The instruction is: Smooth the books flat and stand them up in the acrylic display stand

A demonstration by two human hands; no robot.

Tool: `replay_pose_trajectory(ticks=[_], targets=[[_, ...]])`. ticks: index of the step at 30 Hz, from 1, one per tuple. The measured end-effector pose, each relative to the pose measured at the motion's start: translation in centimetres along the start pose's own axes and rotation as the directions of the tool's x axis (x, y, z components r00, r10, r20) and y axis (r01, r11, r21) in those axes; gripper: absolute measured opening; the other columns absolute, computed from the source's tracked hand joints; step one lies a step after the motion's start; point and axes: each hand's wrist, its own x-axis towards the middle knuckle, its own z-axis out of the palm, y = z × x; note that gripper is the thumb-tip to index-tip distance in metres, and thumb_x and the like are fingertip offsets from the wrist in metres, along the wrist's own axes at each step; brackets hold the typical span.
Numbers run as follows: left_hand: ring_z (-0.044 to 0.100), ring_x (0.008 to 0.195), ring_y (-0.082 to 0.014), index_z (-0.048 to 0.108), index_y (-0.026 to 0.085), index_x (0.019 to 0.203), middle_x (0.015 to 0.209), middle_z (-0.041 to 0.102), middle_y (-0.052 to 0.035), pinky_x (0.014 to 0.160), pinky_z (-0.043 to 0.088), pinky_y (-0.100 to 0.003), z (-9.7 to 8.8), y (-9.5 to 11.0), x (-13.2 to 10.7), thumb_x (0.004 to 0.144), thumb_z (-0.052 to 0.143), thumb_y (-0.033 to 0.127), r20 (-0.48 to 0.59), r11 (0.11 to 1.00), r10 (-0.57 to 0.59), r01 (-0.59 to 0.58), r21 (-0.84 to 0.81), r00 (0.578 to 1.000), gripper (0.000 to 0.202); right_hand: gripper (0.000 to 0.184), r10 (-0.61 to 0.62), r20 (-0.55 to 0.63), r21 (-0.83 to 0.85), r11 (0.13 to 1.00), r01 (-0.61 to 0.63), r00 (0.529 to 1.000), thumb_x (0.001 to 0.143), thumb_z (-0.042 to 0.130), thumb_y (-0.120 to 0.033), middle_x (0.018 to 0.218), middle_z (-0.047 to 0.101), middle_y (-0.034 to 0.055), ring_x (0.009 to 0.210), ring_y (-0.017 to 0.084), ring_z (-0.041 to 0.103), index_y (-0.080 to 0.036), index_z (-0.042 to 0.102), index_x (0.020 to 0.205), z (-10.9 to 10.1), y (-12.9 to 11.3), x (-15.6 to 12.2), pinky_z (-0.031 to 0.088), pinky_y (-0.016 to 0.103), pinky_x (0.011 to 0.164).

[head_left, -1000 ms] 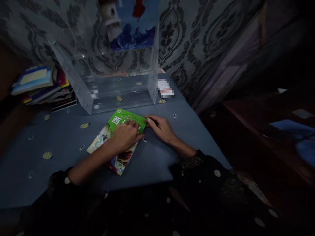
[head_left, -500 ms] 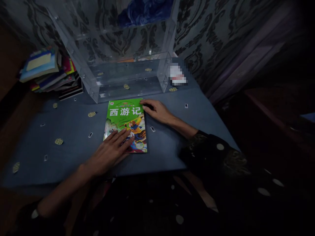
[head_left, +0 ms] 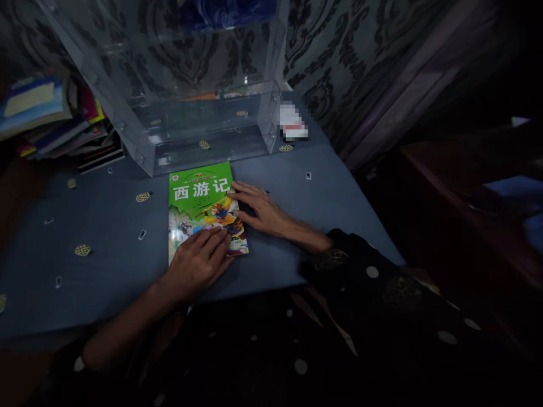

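Observation:
A green picture book (head_left: 199, 206) with white Chinese characters and a cartoon figure on its cover lies closed and flat on the blue tablecloth (head_left: 275, 265). Across its lower part rests my left hand (head_left: 199, 257), palm down, fingers stretched out and hiding some of the cover. My right hand (head_left: 258, 209) is at the book's right edge, with its fingers apart and their tips touching the cover's edge. Neither hand grips anything.
Behind the book stands a clear acrylic shelf (head_left: 144, 152) with a blue item (head_left: 229, 12) on an upper tier. A stack of books (head_left: 46, 116) is at the left. A blurred white packet (head_left: 292, 124) lies right of the shelf.
My right hand has slid down along the book's right edge, from its top corner. The view has shifted, so everything appears further left.

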Motion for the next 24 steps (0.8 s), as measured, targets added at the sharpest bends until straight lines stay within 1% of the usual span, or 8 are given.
replay_pose_trajectory(ticks=[4, 7, 12, 15, 17, 20, 22, 24], targets=[[0.067, 0.114, -0.0233, 0.068, 0.013, 0.118, 0.119, 0.073, -0.0112, 0.098, 0.055, -0.038, -0.1, 0.0, 0.0, 0.101, 0.051, 0.026, -0.063, 1.0, 0.024, -0.023, 0.012, 0.998, 0.029, 0.047, -0.006, 0.029, 0.016, 1.0, 0.005, 1.0, 0.098, 0.051, -0.051, 0.155, 0.044, 0.0088, 0.146, 0.027, 0.036, -0.024, 0.057, 0.136, -0.2, -0.7, -1.2, 0.03, 0.058, 0.118], [0.067, 0.113, -0.0238, 0.069, 0.013, 0.118, 0.118, 0.073, -0.0114, 0.097, 0.057, -0.04, -0.2, 0.1, 0.0, 0.101, 0.05, 0.025, -0.052, 1.0, 0.011, -0.012, -0.017, 0.999, 0.028, 0.047, 0.001, 0.036, 0.04, 0.999, -0.002, 0.999, 0.097, 0.051, -0.053, 0.155, 0.045, 0.0071, 0.145, 0.027, 0.038, -0.026, 0.059, 0.135, -0.4, -1.1, -1.9, 0.03, 0.057, 0.119], [0.069, 0.11, -0.0234, 0.071, 0.015, 0.114, 0.115, 0.075, -0.0098, 0.094, 0.059, -0.04, -0.7, 0.0, 0.2, 0.101, 0.047, 0.021, -0.047, 0.999, 0.019, -0.021, -0.044, 0.999, 0.028, 0.044, -0.013, 0.038, 0.053, 0.999, 0.011, 0.999, 0.097, 0.054, -0.049, 0.153, 0.049, 0.0079, 0.144, 0.028, 0.04, -0.026, 0.059, 0.135, -0.5, -1.4, -2.4, 0.032, 0.058, 0.117], [0.068, 0.112, -0.0239, 0.07, 0.014, 0.116, 0.116, 0.074, -0.0105, 0.096, 0.058, -0.042, -0.6, -0.1, 0.3, 0.101, 0.048, 0.02, -0.04, 0.998, 0.01, -0.012, -0.066, 0.999, 0.028, 0.042, 0.004, 0.05, 0.062, 0.998, -0.007, 0.999, 0.097, 0.056, -0.045, 0.153, 0.048, 0.0073, 0.144, 0.029, 0.04, -0.027, 0.059, 0.134, -0.4, -1.5, -2.4, 0.032, 0.061, 0.116], [0.068, 0.113, -0.0239, 0.07, 0.014, 0.117, 0.117, 0.074, -0.0111, 0.097, 0.057, -0.042, -0.4, 0.0, 0.2, 0.1, 0.049, 0.021, -0.047, 0.998, 0.013, -0.016, -0.068, 0.999, 0.027, 0.043, 0.019, 0.058, 0.057, 0.998, -0.022, 0.998, 0.096, 0.058, -0.046, 0.154, 0.046, 0.0071, 0.144, 0.03, 0.039, -0.028, 0.058, 0.135, -0.5, -1.7, -2.5, 0.032, 0.062, 0.116], [0.067, 0.113, -0.0238, 0.069, 0.013, 0.115, 0.117, 0.074, -0.0107, 0.096, 0.058, -0.04, 0.0, 0.3, -0.2, 0.099, 0.052, 0.022, -0.115, 0.998, 0.049, -0.051, -0.02, 0.992, 0.025, 0.055, 0.011, 0.082, 0.029, 0.999, -0.014, 0.997, 0.092, 0.061, -0.052, 0.157, 0.042, 0.0099, 0.145, 0.031, 0.037, -0.027, 0.054, 0.14, -0.9, -2.3, -2.8, 0.032, 0.061, 0.116], [0.068, 0.111, -0.0235, 0.069, 0.014, 0.115, 0.116, 0.074, -0.0093, 0.093, 0.059, -0.039, 0.5, 0.5, -0.5, 0.099, 0.052, 0.021, -0.168, 0.998, 0.064, -0.061, 0.025, 0.984, 0.024, 0.067, 0.01, 0.139, -0.002, 1.0, -0.009, 0.99, 0.089, 0.063, -0.056, 0.159, 0.037, 0.0132, 0.147, 0.032, 0.033, -0.025, 0.048, 0.146, -1.2, -2.7, -3.1, 0.031, 0.059, 0.117], [0.068, 0.112, -0.0235, 0.067, 0.013, 0.117, 0.117, 0.074, -0.0084, 0.092, 0.059, -0.038, 1.0, 0.4, -0.6, 0.099, 0.051, 0.024, -0.209, 0.998, 0.051, -0.045, 0.036, 0.976, 0.026, 0.076, 0.026, 0.186, -0.036, 0.999, -0.02, 0.982, 0.087, 0.065, -0.059, 0.161, 0.033, 0.0145, 0.149, 0.033, 0.03, -0.025, 0.042, 0.151, -1.4, -2.7, -3.3, 0.029, 0.06, 0.118]])
